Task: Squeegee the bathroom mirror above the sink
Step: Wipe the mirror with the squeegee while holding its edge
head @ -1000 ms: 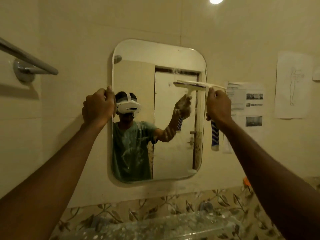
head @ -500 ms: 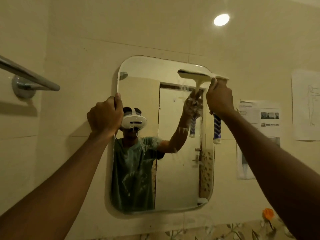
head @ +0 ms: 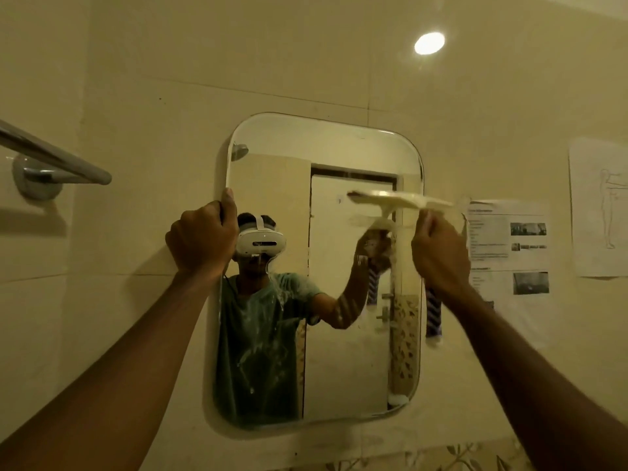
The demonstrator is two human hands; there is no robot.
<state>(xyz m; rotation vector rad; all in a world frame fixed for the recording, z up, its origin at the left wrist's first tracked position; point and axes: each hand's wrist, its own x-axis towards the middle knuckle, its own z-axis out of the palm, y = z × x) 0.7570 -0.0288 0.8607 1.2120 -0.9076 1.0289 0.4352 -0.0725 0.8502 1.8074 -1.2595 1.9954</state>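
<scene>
The things are carried by a tiled wall (head: pixel 306 62). A rounded mirror (head: pixel 339 351) is mounted at its centre, streaked with white drips. At 9 o'clock from the mirror a metal towel bar (head: pixel 51 158) is fixed on a round mount. At 3 o'clock a printed sheet (head: pixel 509 246) is stuck flat, and further out a sheet with a line drawing (head: pixel 601 212). A leaf-patterned tile strip (head: pixel 458 457) is seen at 5 o'clock.

Head camera faces the wall mirror (head: pixel 339 334) closely, angled slightly upward.
</scene>
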